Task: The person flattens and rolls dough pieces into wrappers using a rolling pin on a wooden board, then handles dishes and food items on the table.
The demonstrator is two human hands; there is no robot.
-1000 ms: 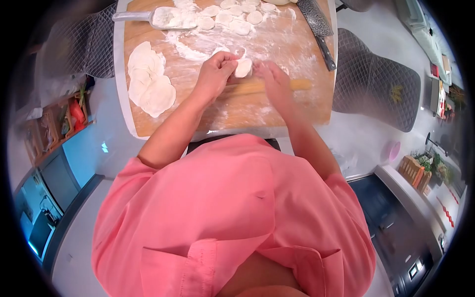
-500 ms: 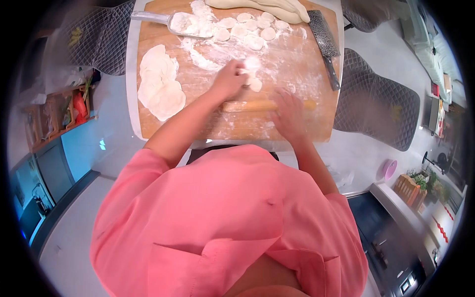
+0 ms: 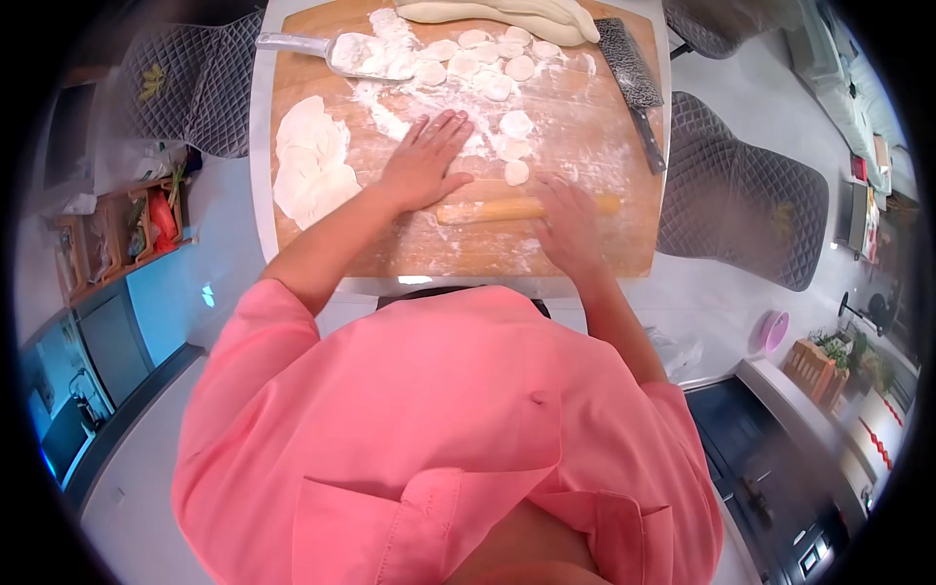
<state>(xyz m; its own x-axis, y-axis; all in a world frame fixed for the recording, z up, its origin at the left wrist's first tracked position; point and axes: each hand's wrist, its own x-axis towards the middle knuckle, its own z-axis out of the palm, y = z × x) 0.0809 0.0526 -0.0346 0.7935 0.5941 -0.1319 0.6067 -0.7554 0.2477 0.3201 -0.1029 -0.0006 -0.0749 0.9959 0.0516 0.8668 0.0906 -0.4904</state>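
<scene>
My left hand (image 3: 426, 161) lies palm down on the floured wooden board (image 3: 390, 255), its fingers spread and nothing in it. To its right, three small flattened dough pieces (image 3: 516, 124) sit in a short column. My right hand (image 3: 567, 222) is over the right part of a wooden rolling pin (image 3: 487, 210), with its fingers across the pin. A pile of thin rolled dough wrappers (image 3: 314, 166) lies at the left of the board. Several more dough discs (image 3: 495, 86) are grouped toward the back in loose flour.
A metal scoop (image 3: 366, 58) with flour rests at the back left. Thick dough ropes (image 3: 497, 12) lie along the far edge. A cleaver (image 3: 629, 73) occupies the right side, its handle toward me. Quilted chairs (image 3: 746, 195) stand beside the table.
My left hand has moved left from the small dough pieces and opened flat on the board. The pieces now show as a column of three. My right hand stays at the rolling pin.
</scene>
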